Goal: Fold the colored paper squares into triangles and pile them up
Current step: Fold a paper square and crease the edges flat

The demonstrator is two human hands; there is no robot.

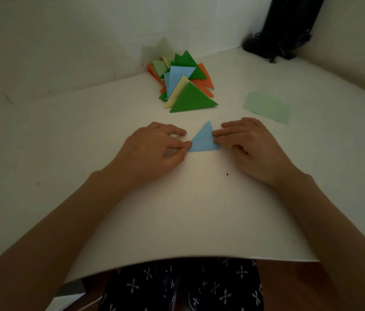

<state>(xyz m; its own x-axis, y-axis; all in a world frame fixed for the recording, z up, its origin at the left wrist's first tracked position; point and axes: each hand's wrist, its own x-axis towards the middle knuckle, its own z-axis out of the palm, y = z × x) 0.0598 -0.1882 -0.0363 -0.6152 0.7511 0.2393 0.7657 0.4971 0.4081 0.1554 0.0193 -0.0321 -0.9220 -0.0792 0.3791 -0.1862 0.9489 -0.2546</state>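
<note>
Triangle pile (182, 84) ahead; bare table (87, 140) leftward

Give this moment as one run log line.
step: folding blue triangle | left hand: pinches its left corner | right hand: holds its right edge | pile: behind | light green sheet: untouched

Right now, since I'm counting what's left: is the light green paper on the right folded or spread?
Spread. The light green paper lies flat as a four-cornered sheet, apart from the pile of triangles.

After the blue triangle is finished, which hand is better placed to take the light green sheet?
Probably the right hand: the light green sheet lies flat on its side, just beyond it. The left hand would have to cross over the blue triangle.
</note>
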